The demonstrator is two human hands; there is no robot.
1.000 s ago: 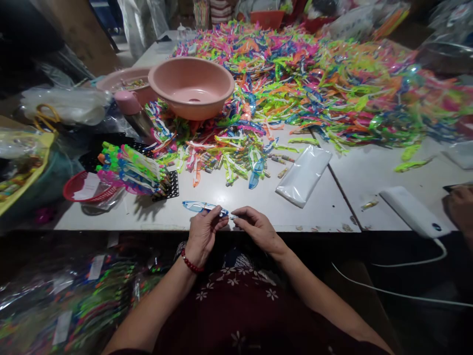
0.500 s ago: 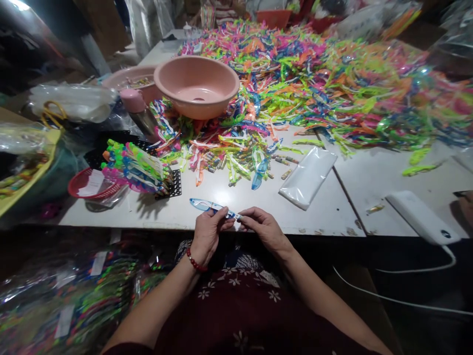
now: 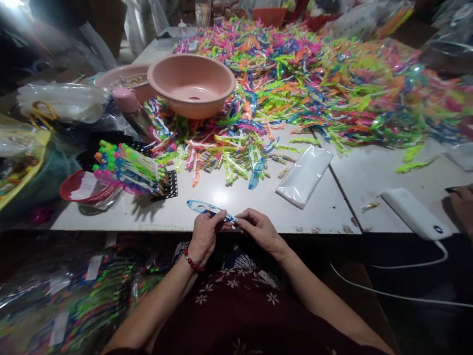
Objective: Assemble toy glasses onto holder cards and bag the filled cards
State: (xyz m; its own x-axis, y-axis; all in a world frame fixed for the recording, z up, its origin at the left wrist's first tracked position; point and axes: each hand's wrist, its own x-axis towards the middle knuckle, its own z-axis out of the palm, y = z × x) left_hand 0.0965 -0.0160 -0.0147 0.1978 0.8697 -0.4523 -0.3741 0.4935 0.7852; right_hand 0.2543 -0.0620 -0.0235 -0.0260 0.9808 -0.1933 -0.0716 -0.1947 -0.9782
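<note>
My left hand (image 3: 207, 229), with a red bead bracelet on the wrist, grips a pair of blue see-through plastic toy glasses (image 3: 195, 205), seemingly folded, with a white strip along them. They lie slantwise just above the table's front edge. At their right end, the thumb and fingers of my right hand (image 3: 254, 226) are pinched together; any small part between those fingertips is hidden. Beyond both hands lie loose blue glasses (image 3: 255, 173) and several small striped sticks (image 3: 283, 160). To the left, a black perforated rack (image 3: 170, 185) holds upright a bunch of colourful plastic pieces (image 3: 129, 167).
A pink basin (image 3: 192, 88) rests on the big pile of bright plastic pieces (image 3: 295, 74). Clear plastic bags (image 3: 305, 176) lie to the right, near a white power bank (image 3: 416, 214) with a cable. A red basket (image 3: 72, 186) stands left. Another person's hand (image 3: 463, 204) shows far right.
The view has shifted slightly, moving the scene a little left. Both hands keep hold of the blue glasses at the same spot, the right fingers slightly readjusted at their end.
</note>
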